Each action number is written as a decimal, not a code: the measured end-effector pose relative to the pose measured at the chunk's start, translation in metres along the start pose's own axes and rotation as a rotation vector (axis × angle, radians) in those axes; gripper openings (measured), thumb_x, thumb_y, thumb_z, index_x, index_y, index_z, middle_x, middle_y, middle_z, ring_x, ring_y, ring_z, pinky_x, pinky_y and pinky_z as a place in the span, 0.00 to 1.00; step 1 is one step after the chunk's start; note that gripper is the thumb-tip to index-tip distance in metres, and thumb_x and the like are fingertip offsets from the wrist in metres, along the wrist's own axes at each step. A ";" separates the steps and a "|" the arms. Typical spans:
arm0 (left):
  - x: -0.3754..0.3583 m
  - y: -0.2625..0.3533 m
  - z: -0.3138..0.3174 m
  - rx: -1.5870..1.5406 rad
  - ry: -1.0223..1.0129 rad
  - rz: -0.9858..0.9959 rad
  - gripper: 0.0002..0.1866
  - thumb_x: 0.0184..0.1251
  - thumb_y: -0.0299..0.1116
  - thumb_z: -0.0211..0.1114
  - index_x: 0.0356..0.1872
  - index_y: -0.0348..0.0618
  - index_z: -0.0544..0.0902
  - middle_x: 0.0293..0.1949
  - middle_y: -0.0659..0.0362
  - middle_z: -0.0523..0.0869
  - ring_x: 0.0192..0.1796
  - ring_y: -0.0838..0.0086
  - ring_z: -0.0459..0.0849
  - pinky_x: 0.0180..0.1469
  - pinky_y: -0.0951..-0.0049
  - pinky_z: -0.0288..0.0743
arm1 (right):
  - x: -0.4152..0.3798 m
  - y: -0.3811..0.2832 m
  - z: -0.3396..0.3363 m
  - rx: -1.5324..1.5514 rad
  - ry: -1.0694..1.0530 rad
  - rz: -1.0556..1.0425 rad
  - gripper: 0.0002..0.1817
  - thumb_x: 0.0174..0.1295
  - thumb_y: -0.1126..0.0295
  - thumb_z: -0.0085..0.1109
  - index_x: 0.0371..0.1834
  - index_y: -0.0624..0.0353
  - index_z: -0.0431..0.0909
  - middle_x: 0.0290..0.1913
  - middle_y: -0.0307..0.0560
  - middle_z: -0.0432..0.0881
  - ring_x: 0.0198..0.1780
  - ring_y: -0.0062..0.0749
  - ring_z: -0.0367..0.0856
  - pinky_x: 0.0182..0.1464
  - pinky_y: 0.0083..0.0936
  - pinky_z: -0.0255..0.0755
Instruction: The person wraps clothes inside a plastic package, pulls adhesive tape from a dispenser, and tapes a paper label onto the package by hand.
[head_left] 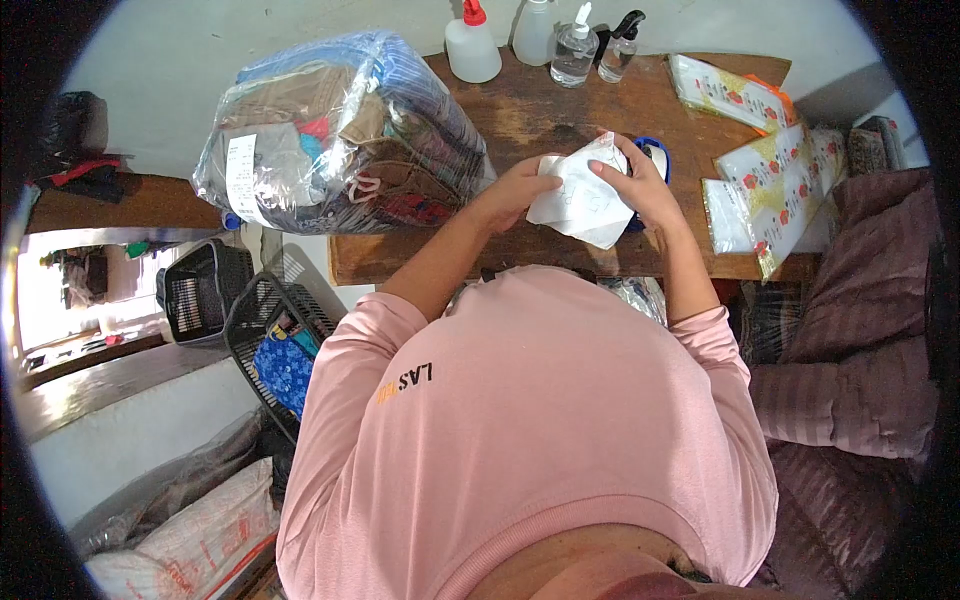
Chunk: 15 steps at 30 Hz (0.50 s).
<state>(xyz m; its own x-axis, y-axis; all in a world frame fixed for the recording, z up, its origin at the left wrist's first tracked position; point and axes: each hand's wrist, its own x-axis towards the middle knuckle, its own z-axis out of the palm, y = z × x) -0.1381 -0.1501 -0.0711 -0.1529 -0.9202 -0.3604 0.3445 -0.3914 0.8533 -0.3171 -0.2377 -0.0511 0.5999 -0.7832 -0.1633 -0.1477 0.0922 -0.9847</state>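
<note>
A crumpled white sheet of paper with faint marks is held up over the wooden table. My left hand grips its left edge, thumb on top. On the paper's upper right, my right hand pinches it with the thumb in front and the fingers behind. Just behind my right hand lies a blue-rimmed object, partly covered, whose kind I cannot make out. Left of my hands sits a large clear plastic bag packed with folded clothes, bearing a white printed label.
At the back stand a white bottle with a red top, a clear pump bottle and a spray bottle. Flower-printed plastic packets lie on the right. Black baskets are at lower left; dark striped fabric is at right.
</note>
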 end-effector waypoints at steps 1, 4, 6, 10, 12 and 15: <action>-0.001 0.002 0.001 -0.016 0.006 -0.009 0.19 0.60 0.27 0.53 0.53 0.38 0.70 0.46 0.56 0.77 0.47 0.72 0.76 0.49 0.71 0.69 | 0.001 0.004 -0.003 0.033 -0.014 -0.001 0.25 0.56 0.68 0.59 0.56 0.65 0.66 0.46 0.47 0.76 0.46 0.26 0.74 0.48 0.19 0.67; -0.001 0.003 -0.001 -0.045 0.012 -0.023 0.18 0.60 0.27 0.53 0.53 0.37 0.70 0.45 0.56 0.77 0.45 0.72 0.77 0.48 0.70 0.71 | 0.004 0.013 -0.014 0.023 0.010 -0.014 0.26 0.54 0.71 0.59 0.56 0.66 0.66 0.44 0.46 0.77 0.43 0.25 0.75 0.46 0.19 0.68; 0.002 0.000 -0.005 -0.039 0.000 -0.021 0.18 0.60 0.27 0.53 0.53 0.37 0.70 0.45 0.56 0.78 0.45 0.72 0.77 0.47 0.69 0.72 | 0.005 0.021 -0.021 -0.015 0.046 -0.027 0.26 0.53 0.72 0.59 0.56 0.66 0.66 0.42 0.44 0.78 0.41 0.23 0.75 0.45 0.18 0.68; 0.002 0.000 -0.005 -0.040 0.035 0.000 0.18 0.60 0.26 0.52 0.53 0.37 0.70 0.45 0.56 0.78 0.46 0.72 0.77 0.48 0.70 0.72 | -0.003 0.018 -0.026 -0.076 0.053 0.000 0.24 0.54 0.72 0.59 0.55 0.65 0.69 0.39 0.41 0.79 0.38 0.20 0.74 0.43 0.17 0.67; 0.005 -0.002 -0.006 -0.075 0.051 0.039 0.18 0.60 0.25 0.52 0.54 0.38 0.70 0.45 0.56 0.78 0.46 0.72 0.77 0.48 0.70 0.71 | -0.007 0.017 -0.028 -0.116 0.021 0.035 0.22 0.54 0.72 0.59 0.54 0.65 0.70 0.38 0.40 0.79 0.38 0.19 0.74 0.42 0.16 0.67; 0.007 -0.003 -0.008 -0.081 0.033 0.079 0.18 0.60 0.25 0.52 0.53 0.38 0.70 0.45 0.57 0.78 0.46 0.73 0.78 0.49 0.71 0.71 | -0.008 0.028 -0.035 -0.141 0.002 0.035 0.20 0.55 0.71 0.59 0.52 0.65 0.71 0.37 0.37 0.78 0.37 0.16 0.72 0.41 0.15 0.66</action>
<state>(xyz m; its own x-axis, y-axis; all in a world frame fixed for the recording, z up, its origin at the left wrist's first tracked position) -0.1331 -0.1551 -0.0790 -0.0924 -0.9473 -0.3068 0.4282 -0.3160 0.8466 -0.3537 -0.2503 -0.0751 0.5906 -0.7825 -0.1971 -0.2777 0.0323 -0.9601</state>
